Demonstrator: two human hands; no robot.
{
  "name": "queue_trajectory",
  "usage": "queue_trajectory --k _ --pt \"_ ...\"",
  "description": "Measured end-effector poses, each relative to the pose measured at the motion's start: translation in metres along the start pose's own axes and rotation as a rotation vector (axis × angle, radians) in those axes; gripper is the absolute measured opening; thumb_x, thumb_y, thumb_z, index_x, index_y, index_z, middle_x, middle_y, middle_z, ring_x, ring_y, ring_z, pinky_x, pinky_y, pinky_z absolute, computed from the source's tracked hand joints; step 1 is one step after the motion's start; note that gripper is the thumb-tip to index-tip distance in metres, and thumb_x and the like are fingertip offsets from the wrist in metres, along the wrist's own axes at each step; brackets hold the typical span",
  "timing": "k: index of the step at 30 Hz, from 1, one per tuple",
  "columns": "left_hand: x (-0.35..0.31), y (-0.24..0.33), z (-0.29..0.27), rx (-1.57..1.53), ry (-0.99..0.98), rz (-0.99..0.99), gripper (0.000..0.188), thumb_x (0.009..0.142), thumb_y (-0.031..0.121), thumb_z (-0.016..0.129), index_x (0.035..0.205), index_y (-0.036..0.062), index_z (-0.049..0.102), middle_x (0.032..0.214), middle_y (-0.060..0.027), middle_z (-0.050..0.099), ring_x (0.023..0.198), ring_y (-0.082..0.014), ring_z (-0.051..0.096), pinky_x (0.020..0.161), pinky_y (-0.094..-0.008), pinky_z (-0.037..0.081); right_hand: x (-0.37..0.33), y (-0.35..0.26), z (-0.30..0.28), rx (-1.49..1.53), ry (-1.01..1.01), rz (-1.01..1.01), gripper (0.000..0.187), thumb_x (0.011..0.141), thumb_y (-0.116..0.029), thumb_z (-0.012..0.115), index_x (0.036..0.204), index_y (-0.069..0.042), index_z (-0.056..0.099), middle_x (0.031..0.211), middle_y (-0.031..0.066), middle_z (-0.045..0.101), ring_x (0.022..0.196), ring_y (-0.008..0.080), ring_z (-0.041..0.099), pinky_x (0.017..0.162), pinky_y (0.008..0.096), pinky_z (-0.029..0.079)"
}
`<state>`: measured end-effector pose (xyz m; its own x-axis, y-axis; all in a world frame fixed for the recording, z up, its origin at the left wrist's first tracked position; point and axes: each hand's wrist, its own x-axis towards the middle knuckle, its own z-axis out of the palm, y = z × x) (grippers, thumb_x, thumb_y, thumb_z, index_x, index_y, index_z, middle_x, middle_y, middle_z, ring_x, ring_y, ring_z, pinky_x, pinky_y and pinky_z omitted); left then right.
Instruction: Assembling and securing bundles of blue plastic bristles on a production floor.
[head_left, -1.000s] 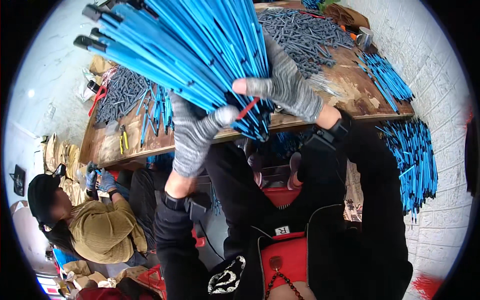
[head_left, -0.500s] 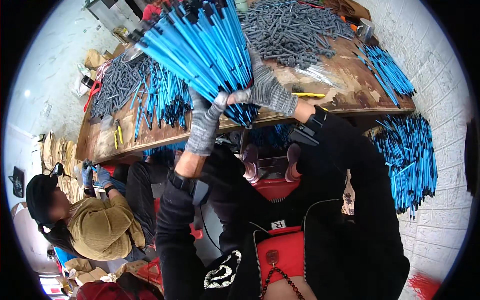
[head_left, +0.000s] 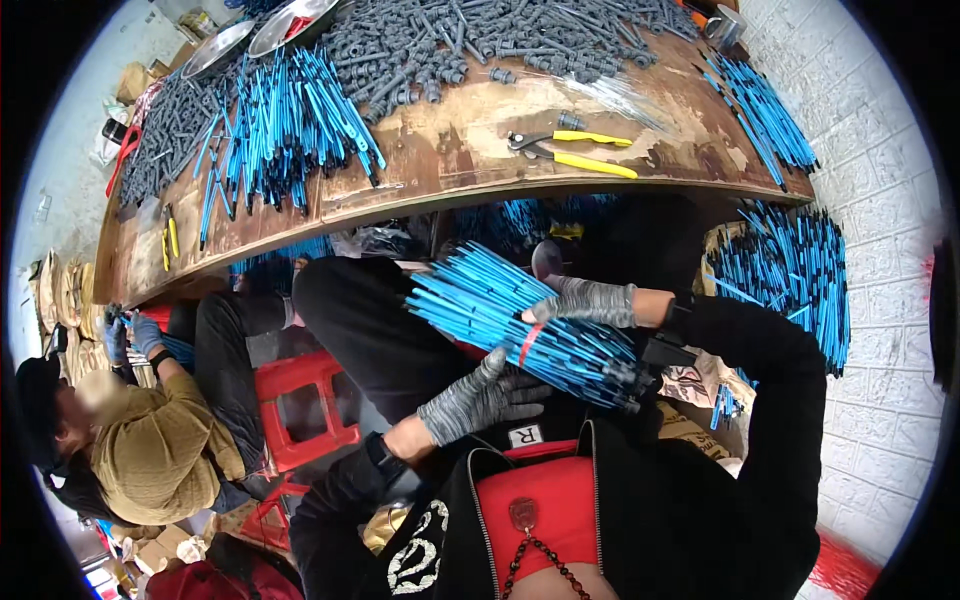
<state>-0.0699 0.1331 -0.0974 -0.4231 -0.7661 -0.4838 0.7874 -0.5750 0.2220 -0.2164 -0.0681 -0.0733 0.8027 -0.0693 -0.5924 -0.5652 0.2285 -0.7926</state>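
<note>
The blue rod bundle (head_left: 500, 310) slanted at five o'clock from the counter (head_left: 450, 160). At its two, the right hand (head_left: 590, 300) had its grip clamped on it; at seven, the left hand (head_left: 475, 402) spread its fingers. Handling seemed mid-step; moving on called for steadying.

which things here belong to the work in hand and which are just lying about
Likely in the work:
blue rod bundle, in the right hand
red band around it

Likely just lying about:
silver mug
yellow-handled pliers on the table

Gloved hands (head_left: 590, 303) at blue bundle (head_left: 475, 298)
</note>
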Motion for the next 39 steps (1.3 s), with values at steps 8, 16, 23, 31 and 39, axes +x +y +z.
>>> queue_trajectory --k 8,16,23,31,39 --pt "0.013 0.056 -0.046 0.267 0.045 0.265 0.056 0.089 0.027 0.055 0.135 0.0048 0.032 0.124 -0.019 0.051 0.113 -0.0299 0.051 0.094 -0.0409 0.043 0.081 0.044 -0.094 0.397 0.444 -0.013 0.06 0.084 -0.05 0.055 0.127 -0.008 0.046 0.128 0.0052 0.051 0.111 0.0169 0.051 0.098 0.0301 0.037" --pt "0.006 0.057 -0.067 0.041 0.135 0.256 0.038 0.09 0.018 0.052 0.124 0.0022 0.043 0.113 -0.019 0.057 0.106 -0.0307 0.056 0.093 -0.0427 0.045 0.035 0.01 -0.18 0.029 0.327 -0.057 0.054 0.085 -0.046 0.053 0.123 -0.008 0.049 0.12 0.0073 0.054 0.106 0.0203 0.053 0.094 0.0316 0.039" --pt "0.026 0.061 -0.073 0.02 0.146 0.284 0.039 0.091 0.016 0.05 0.125 -0.0006 0.04 0.112 -0.0214 0.056 0.105 -0.0318 0.056 0.091 -0.0419 0.046 0.123 0.021 -0.064 -0.265 0.234 -0.042 0.048 0.087 -0.043 0.05 0.12 -0.007 0.051 0.113 0.0092 0.057 0.102 0.0233 0.055 0.09 0.0329 0.04" --pt "0.025 0.044 -0.042 0.236 0.117 0.282 0.036 0.091 0.015 0.05 0.123 -0.001 0.044 0.109 -0.0188 0.058 0.101 -0.0281 0.059 0.088 -0.0388 0.048 0.11 -0.004 -0.006 -0.665 0.119 -0.108 0.043 0.088 -0.039 0.048 0.116 -0.007 0.054 0.106 0.0113 0.06 0.097 0.0267 0.057 0.086 0.0343 0.042" --pt "0.0 0.026 -0.002 0.597 0.166 0.416 0.027 0.092 0.012 0.049 0.116 0.0002 0.053 0.103 -0.0126 0.062 0.095 -0.0217 0.061 0.083 -0.0338 0.05 0.035 0.01 0.047 -1.086 0.053 -0.2 0.038 0.09 -0.035 0.045 0.112 -0.006 0.057 0.098 0.0134 0.063 0.092 0.0302 0.059 0.082 0.0358 0.044"
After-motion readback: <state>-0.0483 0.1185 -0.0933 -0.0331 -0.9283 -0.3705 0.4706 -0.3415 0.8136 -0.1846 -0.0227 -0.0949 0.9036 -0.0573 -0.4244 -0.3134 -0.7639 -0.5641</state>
